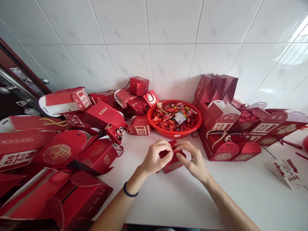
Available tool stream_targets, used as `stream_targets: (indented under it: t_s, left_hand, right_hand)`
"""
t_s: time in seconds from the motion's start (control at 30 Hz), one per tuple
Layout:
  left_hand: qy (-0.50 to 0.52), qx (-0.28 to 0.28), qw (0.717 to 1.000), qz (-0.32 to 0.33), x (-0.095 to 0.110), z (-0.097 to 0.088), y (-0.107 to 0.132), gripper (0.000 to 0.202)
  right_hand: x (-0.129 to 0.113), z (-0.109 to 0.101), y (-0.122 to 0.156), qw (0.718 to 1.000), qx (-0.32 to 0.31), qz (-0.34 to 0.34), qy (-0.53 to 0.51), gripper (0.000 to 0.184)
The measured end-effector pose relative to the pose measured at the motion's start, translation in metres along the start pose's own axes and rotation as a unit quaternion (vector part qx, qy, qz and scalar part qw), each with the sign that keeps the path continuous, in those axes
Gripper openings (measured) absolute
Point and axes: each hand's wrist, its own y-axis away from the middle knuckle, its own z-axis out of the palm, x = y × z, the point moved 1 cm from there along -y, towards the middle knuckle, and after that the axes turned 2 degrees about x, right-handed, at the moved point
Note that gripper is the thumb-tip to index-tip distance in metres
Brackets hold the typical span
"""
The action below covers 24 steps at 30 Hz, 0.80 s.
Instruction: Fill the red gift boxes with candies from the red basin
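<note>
A small red gift box (pixel 173 166) with a gold pattern stands on the white tabletop in front of me. My left hand (pixel 157 155) pinches its top from the left, thumb and fingers closed. From the right, my right hand (pixel 191 157) pinches the same top edge, so both sets of fingertips almost meet there. Part of the box is hidden behind my fingers. Just beyond it sits a red plastic basin (pixel 150 119) holding many wrapped candies (pixel 172 117).
Red gift boxes (pixel 96 154) are heaped along the left side. More boxes (pixel 220 147) stand at the right, some with rope handles. A printed card (pixel 286 170) lies at the far right. The tiled wall (pixel 173 64) rises behind the white table (pixel 183 205).
</note>
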Motion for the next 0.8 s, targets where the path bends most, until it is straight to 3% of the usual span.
stream_targets:
  t_s: [0.3, 0.57, 0.8]
  left_hand:
    - [-0.006, 0.009, 1.0, -0.008, 0.0, 0.004, -0.001, 0.013]
    - [-0.027, 0.053, 0.998, 0.0, 0.0, 0.008, 0.002, 0.014]
    - [-0.018, 0.046, 0.998, -0.026, -0.005, 0.006, 0.003, 0.012]
  right_hand:
    - [0.002, 0.001, 0.001, 1.0, 0.006, 0.005, -0.012, 0.009]
    - [0.0, 0.003, 0.001, 1.0, 0.01, 0.005, -0.01, 0.009]
    - [0.015, -0.008, -0.005, 0.99, 0.058, 0.117, -0.043, 0.026]
